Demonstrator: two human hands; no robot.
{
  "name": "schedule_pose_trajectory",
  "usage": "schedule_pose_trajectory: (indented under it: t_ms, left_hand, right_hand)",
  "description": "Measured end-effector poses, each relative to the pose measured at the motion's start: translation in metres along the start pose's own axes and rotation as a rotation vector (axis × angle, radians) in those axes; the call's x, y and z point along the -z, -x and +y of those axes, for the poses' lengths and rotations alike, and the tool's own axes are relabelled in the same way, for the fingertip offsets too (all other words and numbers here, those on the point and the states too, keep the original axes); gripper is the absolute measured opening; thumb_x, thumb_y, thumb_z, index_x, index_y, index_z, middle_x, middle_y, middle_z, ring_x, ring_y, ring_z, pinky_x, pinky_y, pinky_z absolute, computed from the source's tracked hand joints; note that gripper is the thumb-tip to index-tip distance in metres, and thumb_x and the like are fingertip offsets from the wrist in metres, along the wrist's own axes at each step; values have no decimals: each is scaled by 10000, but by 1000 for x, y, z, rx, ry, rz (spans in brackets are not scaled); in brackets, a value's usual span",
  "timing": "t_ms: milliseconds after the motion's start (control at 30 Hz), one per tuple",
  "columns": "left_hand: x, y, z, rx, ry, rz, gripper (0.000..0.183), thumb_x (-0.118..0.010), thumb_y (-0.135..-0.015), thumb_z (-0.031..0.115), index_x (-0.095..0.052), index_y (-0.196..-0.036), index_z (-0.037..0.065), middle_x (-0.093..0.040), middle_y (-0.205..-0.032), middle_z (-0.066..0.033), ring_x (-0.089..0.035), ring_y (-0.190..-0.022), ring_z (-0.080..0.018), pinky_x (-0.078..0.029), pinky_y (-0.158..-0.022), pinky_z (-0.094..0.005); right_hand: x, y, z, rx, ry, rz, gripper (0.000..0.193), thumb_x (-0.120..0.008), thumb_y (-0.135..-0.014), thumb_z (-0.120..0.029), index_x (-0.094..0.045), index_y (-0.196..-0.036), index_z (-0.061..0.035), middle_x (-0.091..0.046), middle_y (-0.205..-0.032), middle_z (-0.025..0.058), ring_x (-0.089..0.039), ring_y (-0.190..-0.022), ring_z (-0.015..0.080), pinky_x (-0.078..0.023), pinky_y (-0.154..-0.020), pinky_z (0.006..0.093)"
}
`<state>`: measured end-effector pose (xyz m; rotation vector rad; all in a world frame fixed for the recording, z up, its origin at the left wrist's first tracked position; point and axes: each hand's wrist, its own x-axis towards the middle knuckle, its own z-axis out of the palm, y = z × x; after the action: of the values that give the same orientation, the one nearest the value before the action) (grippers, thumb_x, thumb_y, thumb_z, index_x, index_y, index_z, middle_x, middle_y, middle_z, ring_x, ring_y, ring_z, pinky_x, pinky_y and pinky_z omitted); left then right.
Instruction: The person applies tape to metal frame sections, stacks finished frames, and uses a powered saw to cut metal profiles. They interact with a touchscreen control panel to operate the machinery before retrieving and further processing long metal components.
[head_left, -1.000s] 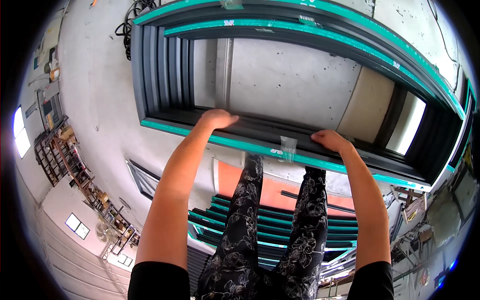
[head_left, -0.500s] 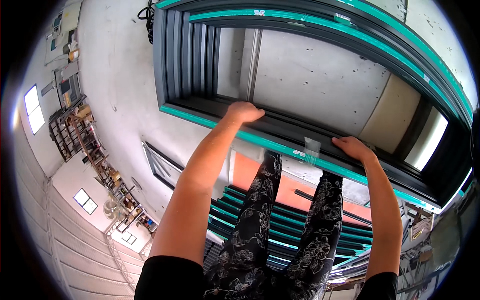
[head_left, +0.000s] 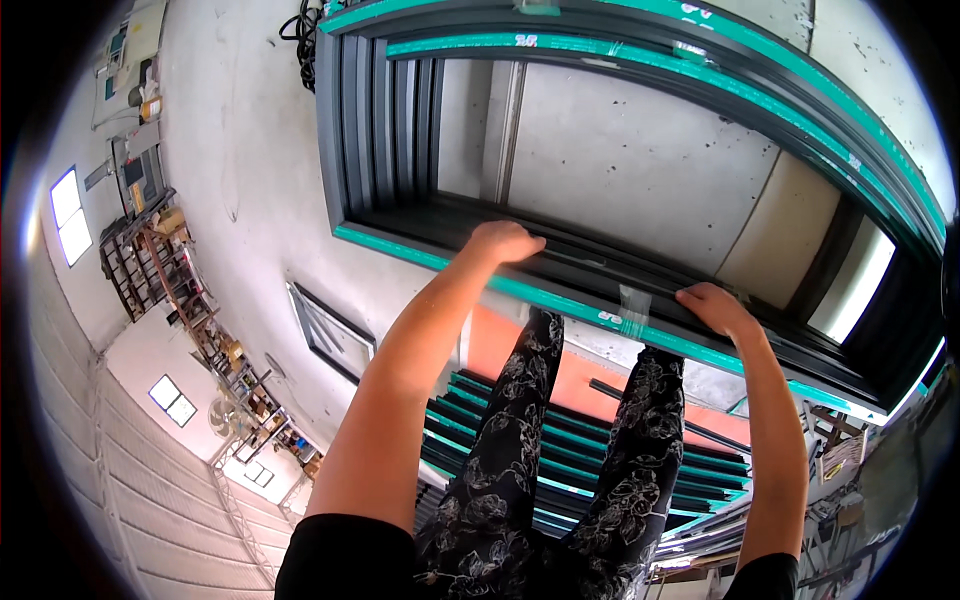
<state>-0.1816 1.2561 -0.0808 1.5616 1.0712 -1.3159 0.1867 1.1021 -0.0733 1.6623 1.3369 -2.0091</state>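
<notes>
In front of me stands a set of dark grey window frames [head_left: 345, 130], nested close together and edged with green protective tape. Across the nearest frame's near rail lies my left hand [head_left: 507, 242], its fingers curled over the inner edge. Farther right, my right hand [head_left: 715, 305] grips the same rail, thumb on top and fingertips partly hidden. Between the hands, a strip of clear tape [head_left: 633, 310] is stuck over the green edge [head_left: 560, 298]. Through the opening shows grey floor [head_left: 630, 150] with dark specks.
Several dark bars with green edges [head_left: 520, 415] lie below, around my legs. A small dark frame [head_left: 330, 330] is on the floor to the left. Black cable [head_left: 300, 45] coils beyond the frames' far left corner. Cluttered shelves [head_left: 215, 360] line the left wall, with a fan [head_left: 222, 415].
The nearest frame's near rail has shifted slightly toward me and to the right, most at its left corner. Both hands have moved along with it, still holding on.
</notes>
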Motion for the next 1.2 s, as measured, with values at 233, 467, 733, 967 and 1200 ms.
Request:
schedule_pose_trajectory:
  t_ms: [233, 467, 733, 967, 1200]
  left_hand:
    - [2, -4, 5, -300, 406, 118, 334, -709, -860, 379, -699, -1015, 83, -703, -974, -94, -636, -950, -194, -479, -867, -329]
    - [0, -19, 12, -262, 399, 112, 333, -638, -907, 359, -684, -996, 41, -692, -961, -147, -637, -900, -278, -482, -813, -380]
    - [-5, -30, 14, -220, 283, 18, 343, -497, -993, 343, -617, -1123, 49, -642, -1115, -170, -594, -1043, -310, -457, -917, -387]
    - [-10, -39, 10, -235, 316, 12, 353, -489, -991, 325, -613, -1160, 41, -622, -1208, -181, -573, -1129, -359, -455, -950, -409]
    - [-15, -43, 16, -230, 270, 68, 326, -510, -977, 303, -632, -1117, 35, -633, -1164, -192, -586, -1090, -371, -464, -920, -419]
  right_hand:
    - [1, -2, 32, 59, -116, 224, 306, -731, -824, -291, -669, -936, -14, -687, -893, 147, -650, -835, 276, -503, -759, 365]
    - [6, -4, 42, 6, -176, 141, 275, -720, -843, -300, -691, -949, -48, -692, -875, 136, -636, -822, 239, -494, -775, 354]
    - [9, -12, 41, -40, -127, 37, 367, -613, -922, -385, -661, -1048, -43, -678, -984, 160, -630, -941, 288, -477, -849, 382]
    - [8, -21, 44, -78, -124, 18, 405, -621, -920, -396, -663, -1090, -31, -681, -1052, 171, -631, -985, 296, -475, -870, 380]
    - [8, -27, 55, -64, -176, -8, 418, -637, -910, -414, -676, -1067, -29, -689, -1012, 158, -626, -956, 247, -471, -862, 371]
